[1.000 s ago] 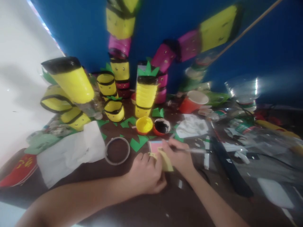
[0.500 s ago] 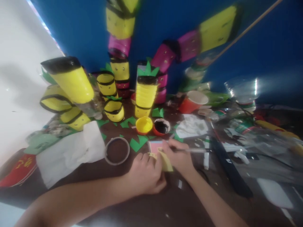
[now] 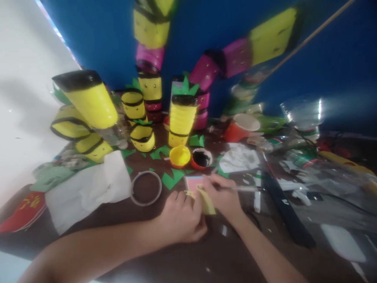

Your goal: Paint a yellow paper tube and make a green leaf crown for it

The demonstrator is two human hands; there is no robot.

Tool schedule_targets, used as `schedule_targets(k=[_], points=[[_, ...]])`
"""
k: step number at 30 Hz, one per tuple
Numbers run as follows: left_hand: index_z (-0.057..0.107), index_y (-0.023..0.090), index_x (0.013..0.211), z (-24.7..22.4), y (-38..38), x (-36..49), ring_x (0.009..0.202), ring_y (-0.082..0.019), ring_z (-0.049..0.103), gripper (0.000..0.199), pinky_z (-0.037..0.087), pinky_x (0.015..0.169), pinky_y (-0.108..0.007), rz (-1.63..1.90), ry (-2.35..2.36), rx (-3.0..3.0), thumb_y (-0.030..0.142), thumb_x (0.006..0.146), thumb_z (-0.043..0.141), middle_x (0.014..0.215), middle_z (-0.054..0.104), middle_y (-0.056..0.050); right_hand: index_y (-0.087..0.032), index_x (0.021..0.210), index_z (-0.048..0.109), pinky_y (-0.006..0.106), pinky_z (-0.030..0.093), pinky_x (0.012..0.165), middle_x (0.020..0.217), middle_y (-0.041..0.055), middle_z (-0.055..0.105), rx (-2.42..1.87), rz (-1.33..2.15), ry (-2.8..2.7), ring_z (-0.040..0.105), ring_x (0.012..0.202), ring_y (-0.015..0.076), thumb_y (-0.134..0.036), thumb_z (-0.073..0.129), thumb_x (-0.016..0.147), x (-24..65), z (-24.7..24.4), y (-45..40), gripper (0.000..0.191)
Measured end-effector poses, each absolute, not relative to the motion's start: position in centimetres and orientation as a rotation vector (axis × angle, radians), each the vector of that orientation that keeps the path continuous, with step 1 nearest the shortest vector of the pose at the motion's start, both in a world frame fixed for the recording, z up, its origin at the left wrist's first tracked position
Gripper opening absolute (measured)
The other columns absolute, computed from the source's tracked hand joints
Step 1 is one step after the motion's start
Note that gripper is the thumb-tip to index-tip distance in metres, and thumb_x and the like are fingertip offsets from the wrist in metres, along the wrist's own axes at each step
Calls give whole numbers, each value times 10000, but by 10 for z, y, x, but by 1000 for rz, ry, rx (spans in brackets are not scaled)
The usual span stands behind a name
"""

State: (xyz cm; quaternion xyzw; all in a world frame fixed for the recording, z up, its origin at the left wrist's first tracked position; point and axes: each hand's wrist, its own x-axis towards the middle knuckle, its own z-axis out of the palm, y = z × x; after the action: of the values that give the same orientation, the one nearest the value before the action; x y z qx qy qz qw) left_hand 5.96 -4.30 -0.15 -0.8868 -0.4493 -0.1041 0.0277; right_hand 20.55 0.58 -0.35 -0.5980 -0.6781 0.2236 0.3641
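My left hand rests at the middle of the table, its fingers curled over a piece of yellow paper with small dark marks. Beneath the paper lies a card with pink and light blue areas. My right hand is closed, with its fingertips at the card's right side. From that grip a slim pale pen-like stick points right and ends in a dark part; its working tip is hidden. A yellow paint cup and a black paint cup stand just beyond the hands.
Several yellow painted bottle containers stand at the back. A round ring and white cloth lie left, with green cut pieces between. On the right are a long black object, a crumpled tissue and clear plastic bottles.
The whole view has shifted very slightly. Both hands keep the same pose on the paper, and nothing has been picked up or let go.
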Motion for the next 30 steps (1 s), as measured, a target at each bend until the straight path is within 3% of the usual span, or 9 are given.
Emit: schedule_targets(k=[16, 30], points=[[546, 65, 1144, 1, -42, 60, 618, -224, 553, 515, 393, 550, -352, -323, -1378, -2739, 362, 739, 434, 702, 615, -79, -184, 470, 348, 198, 309, 440, 430, -51, 353, -1528, 602, -1753, 341, 448, 77, -326, 487, 812, 208, -5, 5, 395], [550, 61, 1130, 1, -42, 59, 620, -222, 556, 500, 389, 551, -349, -336, -1381, -2740, 359, 744, 440, 686, 608, -77, -191, 476, 306, 204, 296, 435, 441, -57, 311, -1535, 598, -1743, 319, 446, 77, -336, 492, 806, 205, -2, 5, 406]])
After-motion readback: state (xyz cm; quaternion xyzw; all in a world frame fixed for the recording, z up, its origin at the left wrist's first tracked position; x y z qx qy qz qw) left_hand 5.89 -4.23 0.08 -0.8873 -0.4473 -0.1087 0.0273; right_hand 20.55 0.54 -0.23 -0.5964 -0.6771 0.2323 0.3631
